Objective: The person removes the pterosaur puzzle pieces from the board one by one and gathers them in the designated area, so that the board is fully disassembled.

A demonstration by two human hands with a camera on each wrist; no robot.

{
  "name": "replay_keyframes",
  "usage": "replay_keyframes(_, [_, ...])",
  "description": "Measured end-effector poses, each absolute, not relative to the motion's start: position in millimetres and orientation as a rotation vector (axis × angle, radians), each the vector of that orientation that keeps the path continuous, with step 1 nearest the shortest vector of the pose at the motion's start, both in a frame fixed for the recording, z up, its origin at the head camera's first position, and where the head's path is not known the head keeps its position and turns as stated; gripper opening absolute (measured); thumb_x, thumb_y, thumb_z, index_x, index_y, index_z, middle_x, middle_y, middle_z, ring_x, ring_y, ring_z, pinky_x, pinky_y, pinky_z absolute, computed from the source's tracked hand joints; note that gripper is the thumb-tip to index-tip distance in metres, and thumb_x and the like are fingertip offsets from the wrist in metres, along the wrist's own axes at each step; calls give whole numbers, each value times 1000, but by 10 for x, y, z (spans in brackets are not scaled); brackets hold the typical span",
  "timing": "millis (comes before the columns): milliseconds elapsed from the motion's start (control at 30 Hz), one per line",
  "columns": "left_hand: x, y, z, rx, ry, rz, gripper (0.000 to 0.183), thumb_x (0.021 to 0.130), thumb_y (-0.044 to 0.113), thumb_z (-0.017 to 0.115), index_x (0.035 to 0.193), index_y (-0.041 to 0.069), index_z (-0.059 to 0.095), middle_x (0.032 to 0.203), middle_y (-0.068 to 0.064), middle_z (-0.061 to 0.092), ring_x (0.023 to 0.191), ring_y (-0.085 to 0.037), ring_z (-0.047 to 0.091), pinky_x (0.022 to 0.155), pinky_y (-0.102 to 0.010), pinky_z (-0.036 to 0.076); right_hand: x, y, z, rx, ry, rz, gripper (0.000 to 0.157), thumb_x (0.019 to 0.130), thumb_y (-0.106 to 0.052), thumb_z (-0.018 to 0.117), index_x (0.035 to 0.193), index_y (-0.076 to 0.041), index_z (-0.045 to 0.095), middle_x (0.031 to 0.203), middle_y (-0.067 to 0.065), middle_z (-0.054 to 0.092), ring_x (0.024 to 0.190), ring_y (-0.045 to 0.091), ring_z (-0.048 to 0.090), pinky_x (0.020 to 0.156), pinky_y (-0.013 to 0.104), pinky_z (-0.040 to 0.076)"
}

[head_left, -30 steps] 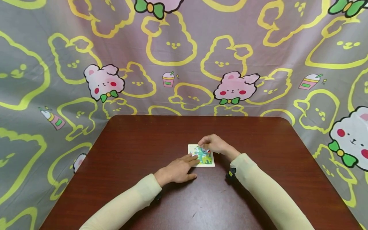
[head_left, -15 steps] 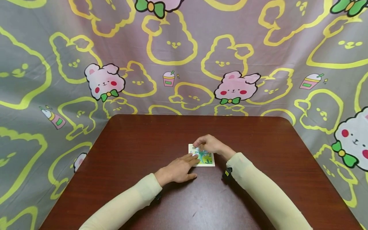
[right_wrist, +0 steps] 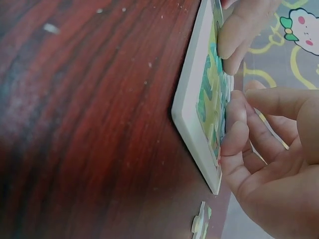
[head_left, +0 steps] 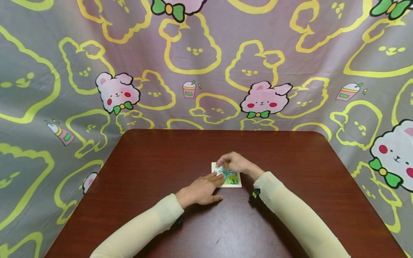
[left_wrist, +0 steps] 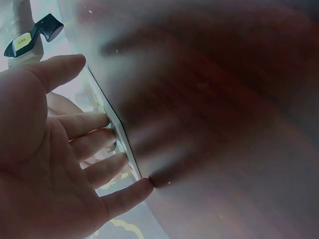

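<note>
A small square jigsaw puzzle (head_left: pixel 231 180), green, yellow and blue inside a thick white border, lies on the brown table. Across its left side rests my left hand (head_left: pixel 201 190), fingers straight and spread, fingertips on the picture. In the left wrist view these fingers (left_wrist: pixel 107 174) reach the puzzle's pale edge (left_wrist: pixel 118 124). Curled over the far part of the puzzle is my right hand (head_left: pixel 237 163). The right wrist view shows its fingertips (right_wrist: pixel 235 137) right at the picture's surface; I cannot tell whether they pinch a piece. The hand covers the picture's upper middle.
One loose puzzle piece (right_wrist: pixel 200 224) with a rounded tab lies on the table beside the board in the right wrist view. Black wrist cameras (head_left: pixel 255 194) sit under the sleeves. A rabbit-patterned curtain (head_left: pixel 206 64) hangs around the table (head_left: pixel 155 154).
My right hand has moved left across the far part of the puzzle, then stayed nearly still for the last half second. The left hand keeps its place on the puzzle.
</note>
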State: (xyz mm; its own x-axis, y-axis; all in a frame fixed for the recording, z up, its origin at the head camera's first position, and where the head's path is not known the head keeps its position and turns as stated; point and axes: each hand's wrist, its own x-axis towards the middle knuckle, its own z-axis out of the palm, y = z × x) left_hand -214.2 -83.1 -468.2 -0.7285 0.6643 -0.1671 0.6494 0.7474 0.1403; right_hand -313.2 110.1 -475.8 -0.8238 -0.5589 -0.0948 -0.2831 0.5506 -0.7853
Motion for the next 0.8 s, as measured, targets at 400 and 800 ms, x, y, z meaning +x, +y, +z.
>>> replay_keyframes(400, [-2148, -826, -4678, 1032, 2730, 80, 66, 97, 49, 57, 153, 17, 42, 162, -1, 36, 152, -25, 31, 114, -47, 41, -3160, 1090, -4747, -748, 2419, -1156, 24, 86, 5, 61, 104, -2, 75, 104, 11, 76, 97, 15, 64, 82, 26, 51])
replay_keyframes(800, [-2135, -824, -4670, 994, 2719, 77, 67, 98, 51, 55, 155, 19, 39, 164, 1, 32, 153, -23, 27, 115, -50, 40, -3175, 1147, -4744, -656, 2389, -1231, 27, 93, 3, 56, 112, -4, 74, 110, 12, 74, 94, 19, 65, 74, 26, 51])
